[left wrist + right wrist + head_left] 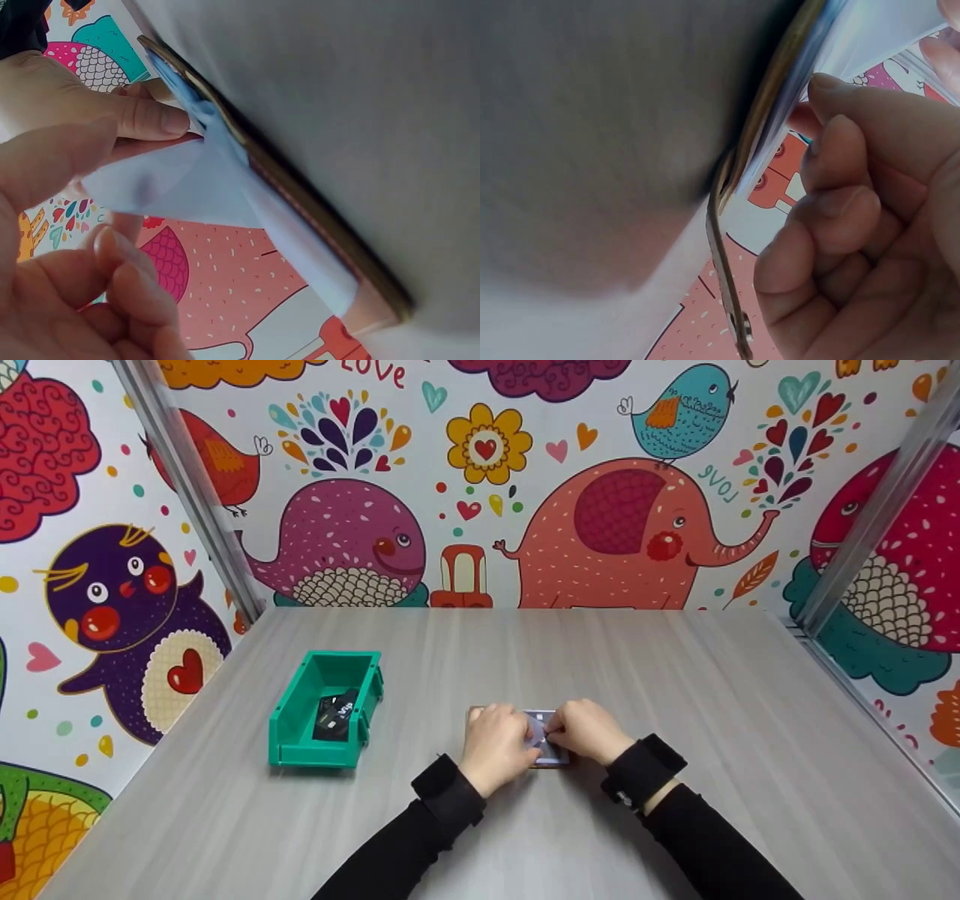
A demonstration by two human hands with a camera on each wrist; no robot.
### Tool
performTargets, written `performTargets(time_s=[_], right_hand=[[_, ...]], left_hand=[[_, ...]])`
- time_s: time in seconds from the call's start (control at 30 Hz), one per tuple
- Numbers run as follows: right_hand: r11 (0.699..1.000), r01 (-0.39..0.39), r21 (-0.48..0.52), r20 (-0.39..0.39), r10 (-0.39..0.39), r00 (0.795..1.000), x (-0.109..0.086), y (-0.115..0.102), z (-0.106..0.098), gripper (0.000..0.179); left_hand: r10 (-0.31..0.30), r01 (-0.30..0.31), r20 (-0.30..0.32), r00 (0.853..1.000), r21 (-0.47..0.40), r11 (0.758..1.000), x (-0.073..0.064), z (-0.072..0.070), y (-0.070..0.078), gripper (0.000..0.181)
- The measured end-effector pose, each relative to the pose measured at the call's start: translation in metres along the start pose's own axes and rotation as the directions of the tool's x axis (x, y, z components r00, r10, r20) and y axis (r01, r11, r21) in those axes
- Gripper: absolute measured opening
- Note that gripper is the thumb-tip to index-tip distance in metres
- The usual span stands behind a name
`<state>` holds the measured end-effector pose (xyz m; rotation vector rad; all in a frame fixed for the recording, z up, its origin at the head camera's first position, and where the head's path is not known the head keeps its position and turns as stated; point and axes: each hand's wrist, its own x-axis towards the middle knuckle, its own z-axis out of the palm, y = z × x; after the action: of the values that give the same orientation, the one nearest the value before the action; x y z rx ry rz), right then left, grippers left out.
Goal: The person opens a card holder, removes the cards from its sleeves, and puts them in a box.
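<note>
A brown-edged card holder with pale, see-through plastic sleeves lies open on the table. In the left wrist view, one sleeve leaf stands lifted, its free edge pinched by my left hand. My right hand pinches at the sleeves near their middle, thumb and index finger close together; whether a card is between those fingertips is hidden. Its other fingers are curled in the right wrist view. A strap with a metal snap sticks out from the holder's edge.
Left of the hands, a green plastic bin stands on the grey table. Several black cards lie inside it. Printed panels with cartoon animals close off the back and both sides, with metal posts at the corners.
</note>
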<state>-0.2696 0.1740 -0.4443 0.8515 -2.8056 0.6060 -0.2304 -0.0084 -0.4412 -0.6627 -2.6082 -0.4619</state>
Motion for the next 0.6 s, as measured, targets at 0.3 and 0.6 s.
performTargets(time_s=[0.3, 0.6], right_hand=[[1.0, 0.01, -0.009, -0.011, -0.01, 1.0, -0.0002, 0.0011, 0.0006, 0.011], [1.0, 0.007, 0.002, -0.001, -0.007, 1.0, 0.0002, 0.0014, -0.0002, 0.013]], left_hand=[[0.011, -0.011, -0.042, 0.999, 0.012, 1.0, 0.0013, 0.0019, 0.0006, 0.023], [0.04, -0.04, -0.079, 0.996, 0.007, 0.999, 0.0027, 0.0035, -0.0011, 0.034]])
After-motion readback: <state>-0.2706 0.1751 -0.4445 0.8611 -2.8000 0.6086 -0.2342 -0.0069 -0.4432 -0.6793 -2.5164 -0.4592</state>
